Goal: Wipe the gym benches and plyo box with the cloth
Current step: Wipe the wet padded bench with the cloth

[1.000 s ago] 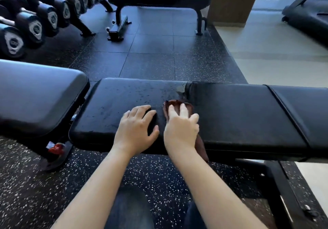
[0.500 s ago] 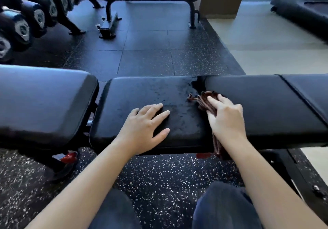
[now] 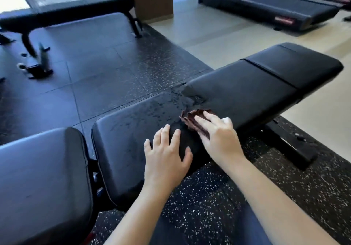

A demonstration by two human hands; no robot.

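Two hands on a wet black bench, the right one pressing a brown cloth.

The bench is smooth, padded black vinyl with rounded corners, divided into pads by seams. Fine water droplets bead on the pad under the left hand. That hand lies flat and released near the bench's near edge, palm down with fingers spread, holding nothing. Just beside it, the right hand stretches its fingers nearly straight and presses down on the cloth without clenching round it. The cloth is dark reddish-brown, soft and crumpled into folds. It sits at the seam between two pads, toward the near edge. Its bunched end shows past the right fingertips, just beyond the left hand's fingertips. Below the bench is a black rubber floor flecked with white.
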